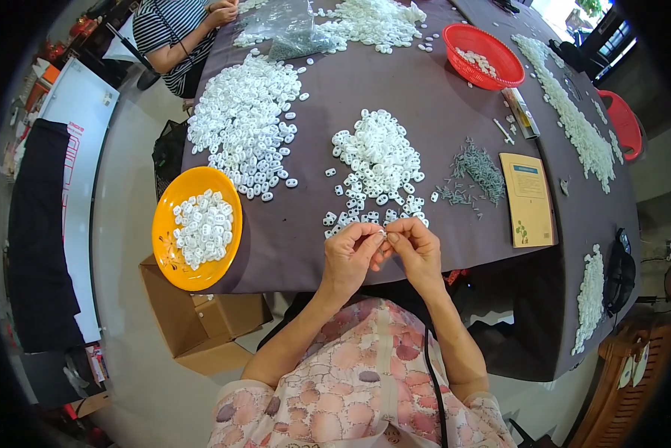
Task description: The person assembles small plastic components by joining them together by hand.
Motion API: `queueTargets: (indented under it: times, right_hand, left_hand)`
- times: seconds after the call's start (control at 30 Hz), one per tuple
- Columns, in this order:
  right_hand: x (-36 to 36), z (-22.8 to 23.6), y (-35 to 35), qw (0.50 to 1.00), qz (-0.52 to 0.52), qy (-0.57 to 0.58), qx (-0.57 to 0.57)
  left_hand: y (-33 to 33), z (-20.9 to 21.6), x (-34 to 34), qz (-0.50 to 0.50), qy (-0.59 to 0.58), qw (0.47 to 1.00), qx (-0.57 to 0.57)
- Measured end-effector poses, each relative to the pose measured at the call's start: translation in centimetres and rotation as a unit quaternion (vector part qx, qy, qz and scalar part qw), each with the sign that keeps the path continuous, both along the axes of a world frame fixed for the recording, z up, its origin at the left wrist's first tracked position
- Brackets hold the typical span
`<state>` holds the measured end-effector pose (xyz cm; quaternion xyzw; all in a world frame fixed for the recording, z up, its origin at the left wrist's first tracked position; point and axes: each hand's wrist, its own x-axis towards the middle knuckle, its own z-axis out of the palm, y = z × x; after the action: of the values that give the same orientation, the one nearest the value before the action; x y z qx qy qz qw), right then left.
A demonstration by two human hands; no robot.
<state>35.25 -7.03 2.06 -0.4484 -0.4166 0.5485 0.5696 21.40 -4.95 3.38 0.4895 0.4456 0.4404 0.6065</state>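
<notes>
My left hand point(346, 257) and my right hand point(416, 250) meet at the table's near edge, thumbs and fingers pinched together. Between their fingertips is a small white plastic piece point(382, 232), mostly hidden by the fingers. Just beyond them lies a heap of white two-holed plastic pieces point(378, 153), with several loose ones spread toward my hands. To the right of that heap is a pile of small grey-green springs point(479, 173). A larger heap of white oval plastic pieces point(246, 112) covers the table's left side.
An orange plate point(169, 261) of white pieces sits at the left edge, above an open cardboard box point(223, 328). On the right are a yellow notebook point(530, 198), a narrow box point(521, 112) and a red basket point(503, 63). Another person point(175, 41) sits at the far left.
</notes>
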Motion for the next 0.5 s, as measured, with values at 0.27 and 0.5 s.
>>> queueTargets:
  times: [0.27, 0.5]
  right_hand:
    - [-0.01, 0.0, -0.04, 1.0, 0.001, -0.007, -0.002]
    - [0.25, 0.25, 0.08, 0.985, -0.001, -0.171, 0.027]
  left_hand:
    - [0.18, 0.31, 0.0, -0.01, 0.021, 1.0, 0.019]
    - [-0.03, 0.32, 0.28, -0.008, 0.061, 0.997, 0.036]
